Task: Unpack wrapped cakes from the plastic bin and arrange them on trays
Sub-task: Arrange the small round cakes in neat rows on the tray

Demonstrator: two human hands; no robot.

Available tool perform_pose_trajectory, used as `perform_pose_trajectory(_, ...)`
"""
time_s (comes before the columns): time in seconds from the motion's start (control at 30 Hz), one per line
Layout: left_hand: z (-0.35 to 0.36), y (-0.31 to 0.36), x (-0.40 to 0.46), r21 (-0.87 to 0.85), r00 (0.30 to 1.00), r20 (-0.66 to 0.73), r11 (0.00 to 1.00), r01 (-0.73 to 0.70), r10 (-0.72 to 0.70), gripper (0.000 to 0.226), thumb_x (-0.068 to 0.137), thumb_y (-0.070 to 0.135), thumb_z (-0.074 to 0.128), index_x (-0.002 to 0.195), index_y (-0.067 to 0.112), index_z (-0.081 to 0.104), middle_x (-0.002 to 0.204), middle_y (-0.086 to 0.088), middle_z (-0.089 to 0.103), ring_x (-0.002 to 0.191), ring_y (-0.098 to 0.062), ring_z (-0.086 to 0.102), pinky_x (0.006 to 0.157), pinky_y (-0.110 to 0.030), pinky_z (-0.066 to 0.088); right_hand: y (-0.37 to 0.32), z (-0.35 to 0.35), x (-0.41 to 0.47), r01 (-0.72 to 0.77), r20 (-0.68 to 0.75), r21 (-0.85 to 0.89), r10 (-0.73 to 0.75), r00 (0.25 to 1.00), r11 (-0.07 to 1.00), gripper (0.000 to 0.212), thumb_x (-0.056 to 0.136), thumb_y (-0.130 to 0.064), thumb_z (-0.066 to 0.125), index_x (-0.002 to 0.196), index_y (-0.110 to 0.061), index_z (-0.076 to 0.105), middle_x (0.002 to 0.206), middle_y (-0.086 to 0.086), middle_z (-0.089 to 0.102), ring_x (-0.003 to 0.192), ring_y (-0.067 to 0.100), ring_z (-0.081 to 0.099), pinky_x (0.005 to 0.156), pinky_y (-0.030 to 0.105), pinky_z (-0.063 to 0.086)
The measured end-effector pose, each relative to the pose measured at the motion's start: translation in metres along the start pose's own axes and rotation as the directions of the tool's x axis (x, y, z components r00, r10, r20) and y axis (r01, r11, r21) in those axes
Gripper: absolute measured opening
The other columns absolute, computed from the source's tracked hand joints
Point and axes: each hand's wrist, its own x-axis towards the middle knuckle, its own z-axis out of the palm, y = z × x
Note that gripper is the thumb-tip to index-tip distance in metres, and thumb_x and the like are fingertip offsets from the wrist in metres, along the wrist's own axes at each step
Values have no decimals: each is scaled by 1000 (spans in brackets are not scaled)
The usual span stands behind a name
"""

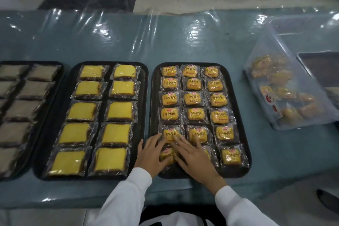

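Note:
A black tray [238, 97] in the middle right holds several small wrapped orange cakes in three columns. My left hand [150, 154] and my right hand [194, 158] lie flat on the tray's near left corner, fingers spread. Between them sits one wrapped cake [167, 154], touched on both sides by my fingers. My right hand covers the near cake of the middle column. A clear plastic bin [286, 93] with several more wrapped cakes stands tilted to the right of the tray.
A second black tray [145, 97] of wrapped yellow cake slices lies left of the first. A third tray [61, 79] of brown slices is at the far left. A grey metal tray [319, 60] sits behind the bin. Wrinkled clear plastic covers the blue table [183, 42].

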Motion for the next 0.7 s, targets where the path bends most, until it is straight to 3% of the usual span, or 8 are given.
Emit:
perform_pose_trajectory(0.17,18,1,-23,-21,999,-2,999,-37,37,77,81,64,70,149,39,44,159,7,38,146,-18,39,125,-53,17,-17,19,-18,-43,-12,-35,42,999,998,55,104,-45,39,153,-23,47,167,-5,33,152,14,36,124,66,15)
perform_pose_trajectory(0.3,24,-4,-28,-15,999,16,999,-40,40,78,88,52,72,155,34,37,163,6,34,153,-16,28,125,-43,-2,-25,22,-30,-91,-50,-60,88,995,994,55,102,-44,40,151,-22,51,163,-4,40,141,14,51,121,65,23)
perform_pose_trajectory(0.37,29,-4,-29,-3,999,23,999,-48,48,75,91,47,71,157,33,36,164,6,33,154,-15,25,125,-42,-3,-27,22,-35,-103,-57,-63,100,993,993,55,101,-43,41,150,-22,52,162,-4,41,137,14,56,119,63,25)
perform_pose_trajectory(0.5,32,-5,-29,38,995,17,994,-103,102,70,86,36,80,149,29,51,158,5,45,151,-18,34,124,-51,10,-32,23,-42,-118,-74,-58,114,991,991,53,101,-43,42,147,-22,55,159,-3,47,129,13,63,118,64,34)
perform_pose_trajectory(0.6,31,-4,-25,72,994,17,992,-107,106,74,69,27,94,137,28,64,146,5,59,141,-20,50,116,-57,30,-32,25,-46,-127,-79,-68,122,989,990,52,99,-41,42,145,-22,58,156,-3,50,126,11,65,119,62,35)
perform_pose_trajectory(0.7,27,1,-24,78,994,24,991,-113,111,70,75,18,90,139,27,62,150,4,56,143,-20,47,118,-55,26,-35,23,-48,-103,-120,-56,96,988,993,47,99,-38,45,141,-24,62,152,-3,55,122,11,67,119,61,34)
